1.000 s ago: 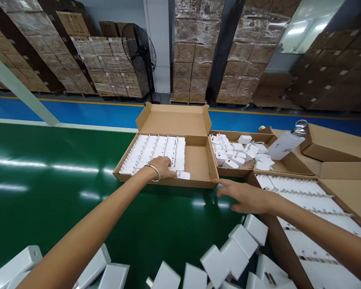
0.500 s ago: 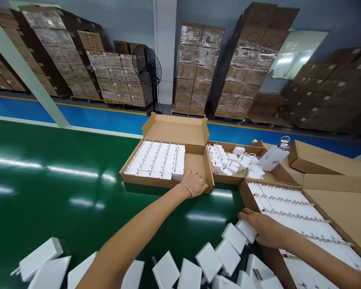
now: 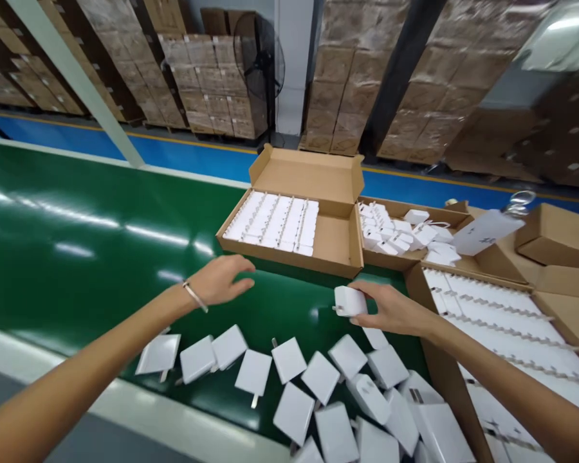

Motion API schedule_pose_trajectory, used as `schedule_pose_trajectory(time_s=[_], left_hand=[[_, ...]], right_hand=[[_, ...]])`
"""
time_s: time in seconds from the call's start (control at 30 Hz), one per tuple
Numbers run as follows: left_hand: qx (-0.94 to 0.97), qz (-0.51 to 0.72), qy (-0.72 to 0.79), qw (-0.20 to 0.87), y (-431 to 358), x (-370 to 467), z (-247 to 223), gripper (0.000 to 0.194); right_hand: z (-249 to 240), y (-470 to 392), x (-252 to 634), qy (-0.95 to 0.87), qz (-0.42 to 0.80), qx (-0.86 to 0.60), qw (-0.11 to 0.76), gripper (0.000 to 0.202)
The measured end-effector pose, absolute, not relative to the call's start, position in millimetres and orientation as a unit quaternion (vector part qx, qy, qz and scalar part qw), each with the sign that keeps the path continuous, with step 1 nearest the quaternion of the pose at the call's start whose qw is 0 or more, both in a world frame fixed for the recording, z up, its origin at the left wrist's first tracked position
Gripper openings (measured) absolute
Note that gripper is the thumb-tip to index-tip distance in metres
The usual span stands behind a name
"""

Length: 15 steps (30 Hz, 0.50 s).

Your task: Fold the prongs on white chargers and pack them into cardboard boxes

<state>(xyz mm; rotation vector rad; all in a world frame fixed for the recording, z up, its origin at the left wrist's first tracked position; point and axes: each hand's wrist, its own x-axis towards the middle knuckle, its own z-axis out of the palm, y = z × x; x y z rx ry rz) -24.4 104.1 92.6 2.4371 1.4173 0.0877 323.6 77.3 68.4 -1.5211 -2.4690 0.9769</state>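
Between the thumb and fingers of my right hand (image 3: 390, 307) is a white plug-in charger (image 3: 350, 301), lifted above the green surface, its prongs toward the left. My left hand (image 3: 222, 280) hovers over the green surface with nothing in it, thumb and fingers apart. Loose white chargers (image 3: 292, 360) lie scattered below both hands, some with prongs showing. Beyond the hands, an open cardboard box (image 3: 338, 238) holds rows of chargers (image 3: 275, 218) on its left side; the right part shows bare cardboard.
A large carton (image 3: 417, 289) packed with charger rows stands at the right. Behind it, a shallow box (image 3: 468, 218) holds jumbled chargers and a white bottle-like container (image 3: 487, 231) with a metal ring top. Wrapped carton stacks (image 3: 212, 83) and a black fan (image 3: 260, 61) stand along the wall.
My left hand has left the open box's front right corner and moved left and nearer. My right hand has lifted a charger from beside the large carton and moved left. The view has tilted down.
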Motion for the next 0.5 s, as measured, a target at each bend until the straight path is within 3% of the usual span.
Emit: schedule_pose_trajectory(time_s=[0.1,0.17,0.3,0.4,0.5], left_hand=[[0.849,-0.032,0.486,0.204,33,-33,66,0.047],[0.839,-0.032,0.518,0.163,-3,-31,44,0.063],[0.815,0.063,0.549,0.176,-13,-34,20,0.057],[0.667,0.203,0.632,0.339,17,-49,24,0.041],[0.402,0.326,0.628,0.581,45,-64,31,0.033]], right_hand=[[53,83,276,-0.843,0.318,-0.429,0.068,0.051],[39,87,248,-0.870,0.300,-0.375,0.108,0.052],[22,96,209,-0.877,0.305,-0.323,0.181,0.060],[19,99,193,-0.850,0.343,-0.353,0.185,0.069],[17,106,184,-0.812,0.401,-0.378,0.193,0.058]])
